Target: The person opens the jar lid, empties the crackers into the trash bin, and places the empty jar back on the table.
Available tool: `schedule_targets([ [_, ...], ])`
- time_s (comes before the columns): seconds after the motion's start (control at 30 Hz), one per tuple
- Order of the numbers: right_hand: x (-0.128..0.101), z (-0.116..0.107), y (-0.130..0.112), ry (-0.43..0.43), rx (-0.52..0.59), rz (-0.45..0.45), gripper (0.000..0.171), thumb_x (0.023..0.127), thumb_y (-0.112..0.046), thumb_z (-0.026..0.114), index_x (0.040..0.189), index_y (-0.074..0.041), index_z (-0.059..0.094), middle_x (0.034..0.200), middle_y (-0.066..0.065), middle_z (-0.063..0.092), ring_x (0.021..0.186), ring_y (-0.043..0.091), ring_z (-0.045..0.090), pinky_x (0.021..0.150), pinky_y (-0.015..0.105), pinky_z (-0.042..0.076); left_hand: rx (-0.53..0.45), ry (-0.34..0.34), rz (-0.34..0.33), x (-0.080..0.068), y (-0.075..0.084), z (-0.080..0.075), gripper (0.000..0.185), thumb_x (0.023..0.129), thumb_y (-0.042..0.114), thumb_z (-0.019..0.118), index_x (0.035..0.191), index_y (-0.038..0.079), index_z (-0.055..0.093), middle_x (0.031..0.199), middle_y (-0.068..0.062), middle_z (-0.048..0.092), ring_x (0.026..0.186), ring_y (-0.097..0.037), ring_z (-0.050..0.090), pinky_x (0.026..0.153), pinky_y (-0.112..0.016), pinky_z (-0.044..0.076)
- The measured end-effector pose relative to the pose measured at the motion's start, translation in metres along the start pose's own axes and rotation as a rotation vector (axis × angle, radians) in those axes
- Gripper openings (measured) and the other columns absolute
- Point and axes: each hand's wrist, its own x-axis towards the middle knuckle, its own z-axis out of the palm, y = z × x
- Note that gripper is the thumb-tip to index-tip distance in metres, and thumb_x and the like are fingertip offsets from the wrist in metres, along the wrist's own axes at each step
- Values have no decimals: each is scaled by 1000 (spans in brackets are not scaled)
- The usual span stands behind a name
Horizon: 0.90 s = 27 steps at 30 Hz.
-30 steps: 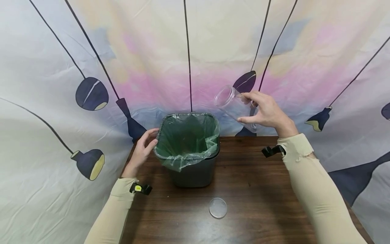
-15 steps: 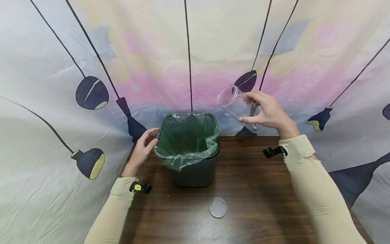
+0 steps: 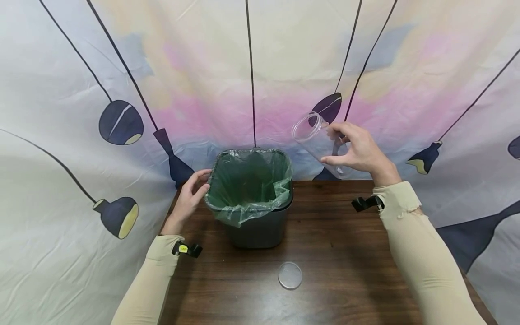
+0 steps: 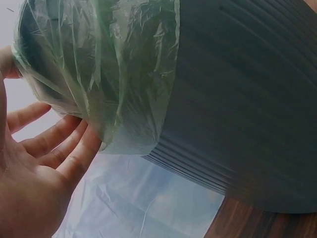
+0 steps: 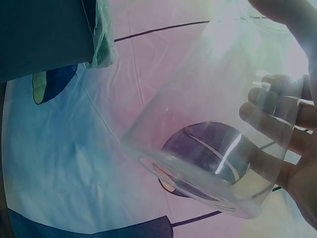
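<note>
My right hand grips a clear plastic jar in the air, right of and above the bin. The jar leans to the left, with its uncovered mouth up and its base down toward the right. Through its wall I see nothing inside, and in the right wrist view the fingers show behind the clear jar. My left hand rests its fingertips against the left side of a dark bin lined with a green bag. Those fingers are fairly straight, touching the bag's overhang.
A round clear lid lies flat on the brown wooden table, in front of the bin. Behind the table hangs a cloth backdrop with printed lamps, close to the bin's back.
My right hand has shifted slightly to the right with the jar, away from the bin. The left hand, bin and lid stay where they were.
</note>
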Motion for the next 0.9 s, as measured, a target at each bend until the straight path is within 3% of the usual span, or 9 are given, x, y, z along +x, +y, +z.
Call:
schedule_targets([
  [0.47,-8,-1,2,16,10,44,65,62,-24,93,118,-11,61,95,-1,59,87,8,51,79,41,52,-21,9,14,0,6,2,40,99,0,49,139,-4,47,128,-30,53,111,-3,54,88,-13,43],
  [0.67,-11,-4,3,58,22,33,64,61,-18,93,115,-8,62,97,-2,60,88,14,55,79,28,51,-16,6,19,2,5,1,40,100,0,49,140,-3,47,130,-29,53,112,-2,53,89,-13,42],
  [0.77,-12,-4,3,81,19,21,64,59,-16,94,114,-5,62,95,-2,59,88,15,55,78,25,50,-12,4,23,1,15,3,40,99,-2,49,139,-7,46,128,-32,53,111,-2,54,87,-12,42],
  [0.9,-13,-4,4,87,11,14,64,59,-16,94,113,-5,62,93,-3,59,87,15,55,77,32,52,-10,7,18,-1,15,3,41,98,-2,49,139,-8,46,126,-34,53,110,-3,54,87,-13,43],
])
